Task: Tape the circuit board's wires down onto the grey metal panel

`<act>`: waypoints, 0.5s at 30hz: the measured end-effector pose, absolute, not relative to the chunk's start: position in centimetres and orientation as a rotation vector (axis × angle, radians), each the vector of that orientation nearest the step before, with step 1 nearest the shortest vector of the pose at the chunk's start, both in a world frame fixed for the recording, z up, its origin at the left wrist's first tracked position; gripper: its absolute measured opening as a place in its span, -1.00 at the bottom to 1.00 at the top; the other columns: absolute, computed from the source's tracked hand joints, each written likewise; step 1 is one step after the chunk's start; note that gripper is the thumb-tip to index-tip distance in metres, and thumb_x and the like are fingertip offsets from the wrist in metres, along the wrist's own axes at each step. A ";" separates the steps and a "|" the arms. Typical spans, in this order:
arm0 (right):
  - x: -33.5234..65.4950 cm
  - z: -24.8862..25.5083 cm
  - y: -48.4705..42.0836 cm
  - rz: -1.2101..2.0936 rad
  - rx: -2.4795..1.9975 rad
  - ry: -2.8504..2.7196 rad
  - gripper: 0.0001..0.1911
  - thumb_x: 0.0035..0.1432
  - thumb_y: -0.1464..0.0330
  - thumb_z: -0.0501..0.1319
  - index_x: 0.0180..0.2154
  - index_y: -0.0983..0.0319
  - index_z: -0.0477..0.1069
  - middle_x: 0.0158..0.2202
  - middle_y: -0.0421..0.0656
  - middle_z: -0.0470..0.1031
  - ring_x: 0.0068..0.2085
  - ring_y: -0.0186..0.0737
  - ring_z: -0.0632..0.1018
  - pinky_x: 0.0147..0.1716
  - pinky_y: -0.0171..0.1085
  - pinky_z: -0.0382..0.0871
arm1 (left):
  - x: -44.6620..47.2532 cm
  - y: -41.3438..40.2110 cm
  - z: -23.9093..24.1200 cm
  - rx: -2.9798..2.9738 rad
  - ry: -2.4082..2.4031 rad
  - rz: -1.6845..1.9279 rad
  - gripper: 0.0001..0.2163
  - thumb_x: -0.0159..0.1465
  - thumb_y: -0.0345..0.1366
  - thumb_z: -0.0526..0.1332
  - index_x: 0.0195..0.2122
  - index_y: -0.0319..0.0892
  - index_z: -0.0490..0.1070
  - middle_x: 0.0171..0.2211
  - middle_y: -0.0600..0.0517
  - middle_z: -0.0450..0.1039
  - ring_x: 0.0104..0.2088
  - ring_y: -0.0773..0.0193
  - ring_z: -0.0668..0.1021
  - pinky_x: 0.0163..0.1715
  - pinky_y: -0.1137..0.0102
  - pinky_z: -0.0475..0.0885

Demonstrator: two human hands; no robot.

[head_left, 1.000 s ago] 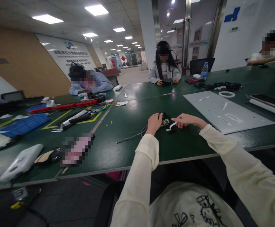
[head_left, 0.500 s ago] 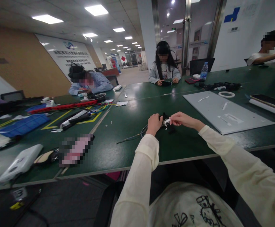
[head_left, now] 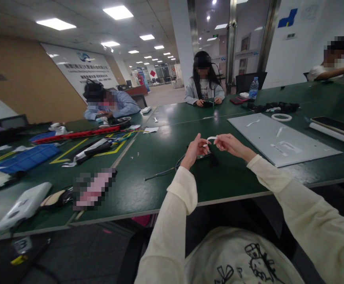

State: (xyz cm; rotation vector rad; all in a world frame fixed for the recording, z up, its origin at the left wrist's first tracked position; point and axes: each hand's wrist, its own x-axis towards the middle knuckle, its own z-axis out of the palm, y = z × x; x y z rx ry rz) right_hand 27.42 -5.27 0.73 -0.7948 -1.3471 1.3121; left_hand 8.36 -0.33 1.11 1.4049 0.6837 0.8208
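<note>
A short white strip (head_left: 211, 138), which looks like tape, curves in the air between my two hands. My right hand (head_left: 230, 145) pinches its right end between thumb and fingertips. Close to the strip's other end is my left hand (head_left: 194, 150), thumb raised and fingers apart, loosely curved. Whether the strip touches the left fingertips I cannot tell. Beneath the hands lies a small dark device (head_left: 203, 155) with light parts, mostly hidden by the left hand. From it a dark cable (head_left: 162, 173) runs left across the green table (head_left: 160, 197).
A grey board (head_left: 257, 138) with white strips lies to the right, beside a tape roll (head_left: 281, 117) and a phone (head_left: 337, 125). To the left are a pink item (head_left: 96, 189), a white device (head_left: 25, 205) and a blue tray (head_left: 26, 157). Several people sit around the table.
My left hand has lifted off the dark device and opened. My right hand has raised the white strip from the device, and the strip now arcs between the hands.
</note>
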 end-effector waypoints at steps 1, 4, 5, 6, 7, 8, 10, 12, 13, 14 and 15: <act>27.5 0.6 -5.2 1.297 -0.812 -1.361 -0.59 0.03 0.03 0.27 -0.41 0.28 0.49 -0.55 -0.23 0.33 -0.56 -0.45 0.29 -0.57 -0.41 0.13 | 8.2 -0.4 1.2 1.412 0.645 0.811 -0.47 0.21 0.20 0.04 -0.42 -0.23 0.42 -0.66 0.11 0.28 -0.68 0.44 0.35 -0.63 0.51 0.23; 27.8 0.4 -4.7 1.179 -0.904 -1.443 -0.54 0.05 -0.02 0.24 -0.44 0.28 0.50 -0.57 -0.22 0.34 -0.55 -0.44 0.30 -0.56 -0.41 0.13 | 7.8 -0.4 1.2 1.429 0.571 0.885 -0.61 0.14 0.02 0.27 -0.56 -0.20 0.27 -0.73 0.24 0.02 -0.74 0.53 0.18 -0.68 0.54 0.10; 27.9 0.2 -4.5 1.112 -0.948 -1.488 -0.53 0.06 -0.03 0.22 -0.46 0.28 0.49 -0.58 -0.22 0.34 -0.55 -0.43 0.31 -0.56 -0.40 0.13 | 7.7 -0.3 1.1 1.430 0.572 0.927 -0.61 0.11 -0.02 0.30 -0.59 -0.18 0.20 -0.73 0.26 -0.01 -0.74 0.55 0.14 -0.69 0.55 0.07; 28.0 0.1 -4.4 1.033 -0.996 -1.537 -0.51 0.07 -0.04 0.20 -0.48 0.28 0.49 -0.59 -0.22 0.34 -0.56 -0.42 0.32 -0.55 -0.39 0.14 | 7.7 -0.2 1.1 1.435 0.586 0.964 -0.60 0.10 -0.05 0.33 -0.60 -0.18 0.16 -0.74 0.27 -0.02 -0.75 0.56 0.12 -0.69 0.55 0.05; 28.0 0.0 -4.2 0.946 -1.048 -1.588 -0.50 0.08 -0.04 0.18 -0.50 0.27 0.49 -0.61 -0.21 0.34 -0.56 -0.40 0.33 -0.55 -0.38 0.14 | 7.7 -0.1 1.0 1.444 0.606 0.996 -0.60 0.09 -0.07 0.34 -0.60 -0.17 0.14 -0.74 0.28 -0.03 -0.75 0.56 0.11 -0.69 0.55 0.04; 28.1 -0.2 -4.1 0.858 -1.102 -1.633 -0.49 0.10 -0.04 0.16 -0.51 0.27 0.49 -0.63 -0.21 0.34 -0.57 -0.39 0.34 -0.53 -0.37 0.15 | 7.7 0.0 0.9 1.457 0.628 1.023 -0.60 0.09 -0.07 0.34 -0.59 -0.17 0.14 -0.75 0.28 -0.02 -0.75 0.56 0.10 -0.69 0.56 0.03; 28.2 -0.4 -4.0 0.684 -1.210 -1.689 -0.46 0.15 -0.03 0.11 -0.54 0.27 0.50 -0.65 -0.20 0.36 -0.57 -0.36 0.37 -0.50 -0.34 0.19 | 7.8 0.2 0.8 1.492 0.669 1.062 -0.61 0.09 -0.06 0.33 -0.58 -0.17 0.17 -0.76 0.27 0.02 -0.74 0.56 0.11 -0.68 0.56 0.03; 28.3 -0.7 -3.9 0.524 -1.299 -1.694 -0.46 0.19 0.00 0.08 -0.55 0.25 0.50 -0.63 -0.18 0.40 -0.54 -0.31 0.41 -0.42 -0.31 0.24 | 7.9 0.2 0.7 1.509 0.692 1.095 -0.62 0.10 -0.05 0.31 -0.57 -0.17 0.18 -0.76 0.27 0.04 -0.74 0.56 0.11 -0.68 0.56 0.03; 28.4 -0.8 -3.9 0.463 -1.322 -1.676 -0.48 0.20 0.01 0.08 -0.53 0.24 0.51 -0.59 -0.16 0.43 -0.50 -0.28 0.44 -0.37 -0.30 0.26 | 7.9 0.2 0.7 1.508 0.690 1.109 -0.62 0.11 -0.04 0.31 -0.57 -0.17 0.17 -0.76 0.27 0.03 -0.74 0.56 0.11 -0.68 0.56 0.04; 28.4 -0.9 -3.8 0.420 -1.325 -1.646 -0.51 0.21 0.03 0.08 -0.49 0.24 0.53 -0.53 -0.15 0.47 -0.45 -0.25 0.47 -0.32 -0.29 0.28 | 7.9 0.2 0.8 1.503 0.677 1.120 -0.62 0.12 -0.04 0.30 -0.57 -0.17 0.17 -0.75 0.27 0.03 -0.74 0.56 0.11 -0.68 0.56 0.04; 28.5 -0.9 -3.8 0.402 -1.306 -1.612 -0.55 0.21 0.04 0.09 -0.42 0.23 0.55 -0.45 -0.13 0.52 -0.38 -0.22 0.50 -0.27 -0.28 0.30 | 7.8 0.1 0.9 1.495 0.653 1.127 -0.62 0.12 -0.05 0.30 -0.57 -0.17 0.16 -0.75 0.27 0.02 -0.74 0.56 0.11 -0.68 0.56 0.05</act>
